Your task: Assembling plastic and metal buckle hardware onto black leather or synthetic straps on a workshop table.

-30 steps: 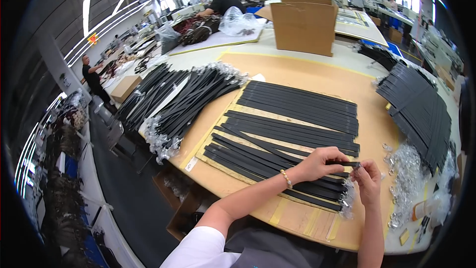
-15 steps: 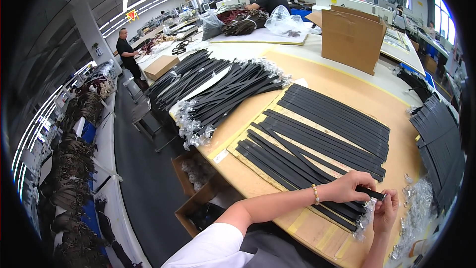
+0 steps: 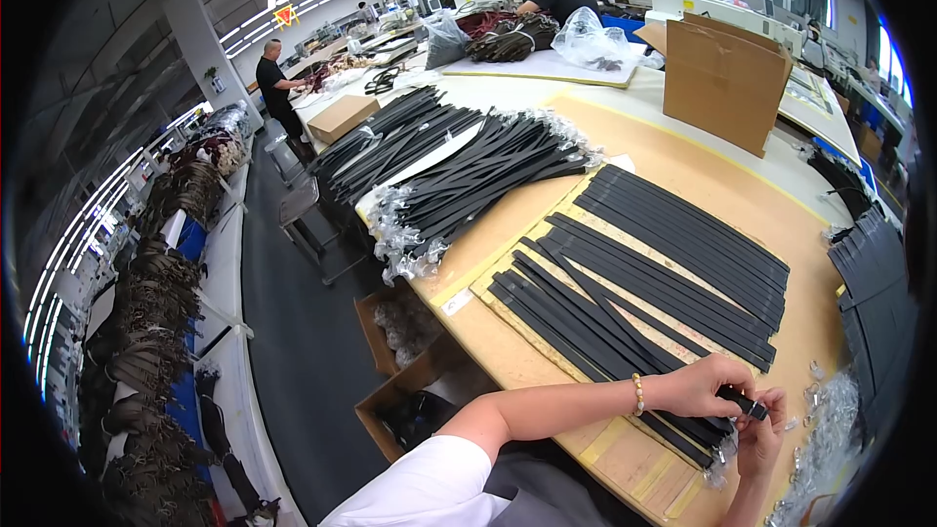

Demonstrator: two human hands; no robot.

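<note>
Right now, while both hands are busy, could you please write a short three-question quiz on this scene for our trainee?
1. Is the beaded bracelet worn on the left or the right?
2. True or false: the left hand and the right hand hold the same black strap.
3. The tall box beyond the laid-out straps is: a) black plastic; b) brown cardboard; c) clear glass.

Key: 1. left; 2. true; 3. b

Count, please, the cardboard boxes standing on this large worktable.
2: the tall carton beyond the laid-out straps, and the low box at left, beside the strap heap. More may be hidden.
</note>
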